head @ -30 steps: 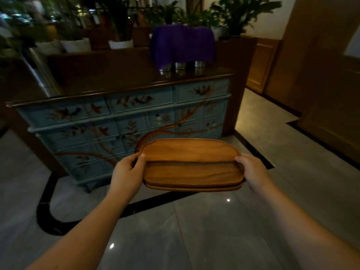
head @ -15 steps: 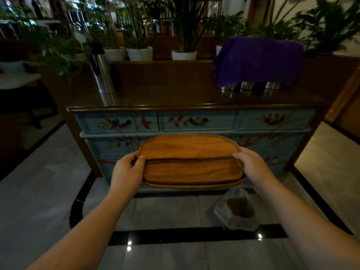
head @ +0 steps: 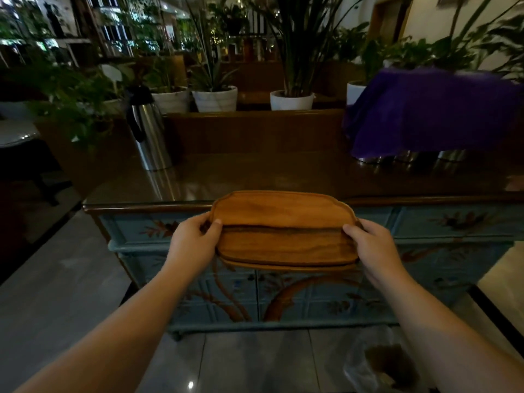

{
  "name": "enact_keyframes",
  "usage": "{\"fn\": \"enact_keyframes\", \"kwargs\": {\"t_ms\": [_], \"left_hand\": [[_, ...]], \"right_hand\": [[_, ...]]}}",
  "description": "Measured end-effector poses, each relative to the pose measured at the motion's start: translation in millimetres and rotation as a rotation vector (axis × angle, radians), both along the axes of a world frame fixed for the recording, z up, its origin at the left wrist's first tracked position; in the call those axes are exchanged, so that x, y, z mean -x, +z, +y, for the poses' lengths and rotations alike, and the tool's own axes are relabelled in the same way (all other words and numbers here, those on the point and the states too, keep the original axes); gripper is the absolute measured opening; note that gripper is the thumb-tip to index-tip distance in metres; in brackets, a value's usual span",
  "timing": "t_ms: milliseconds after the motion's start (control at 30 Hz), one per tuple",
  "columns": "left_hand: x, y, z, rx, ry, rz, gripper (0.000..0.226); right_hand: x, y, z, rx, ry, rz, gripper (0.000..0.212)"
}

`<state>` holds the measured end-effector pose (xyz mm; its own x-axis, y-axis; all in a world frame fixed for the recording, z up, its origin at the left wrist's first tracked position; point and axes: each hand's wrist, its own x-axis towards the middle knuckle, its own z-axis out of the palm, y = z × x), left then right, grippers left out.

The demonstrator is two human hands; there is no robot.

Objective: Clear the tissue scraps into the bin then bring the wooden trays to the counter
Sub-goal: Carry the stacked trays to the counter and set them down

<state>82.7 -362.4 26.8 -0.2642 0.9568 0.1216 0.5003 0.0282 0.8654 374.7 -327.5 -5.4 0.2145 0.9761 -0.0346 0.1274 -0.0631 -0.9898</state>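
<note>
I hold a stack of wooden trays (head: 283,231), oblong with scalloped corners, level in front of me. My left hand (head: 192,245) grips the stack's left end and my right hand (head: 374,251) grips its right end. The stack's far edge hangs just over the front edge of the counter (head: 255,177), a dark glossy top on a blue painted cabinet. A small bin lined with a clear bag (head: 380,361) stands on the floor at the lower right, partly hidden behind my right forearm.
A steel thermos jug (head: 147,131) stands at the counter's back left. A purple cloth (head: 431,112) covers metal vessels at the back right. Potted plants (head: 292,97) line a wooden ledge behind. Grey tiled floor lies to the left and below.
I have walked up to the counter and turned to face it squarely. The trays, still held in both hands, now reach its front edge. The bin has come into view at lower right.
</note>
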Motion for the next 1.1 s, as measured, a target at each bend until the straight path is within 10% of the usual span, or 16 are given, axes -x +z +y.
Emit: {"fn": "enact_keyframes", "kwargs": {"t_ms": [633,1100], "left_hand": [[-17,-21,333,0.177,0.099,-0.087,0.016],[-1,-40,423,0.361,0.055,0.028,0.015]], "right_hand": [[-32,-6,366,0.15,0.267,-0.198,0.026],[-19,-16,446,0.242,0.376,-0.514,0.025]]}}
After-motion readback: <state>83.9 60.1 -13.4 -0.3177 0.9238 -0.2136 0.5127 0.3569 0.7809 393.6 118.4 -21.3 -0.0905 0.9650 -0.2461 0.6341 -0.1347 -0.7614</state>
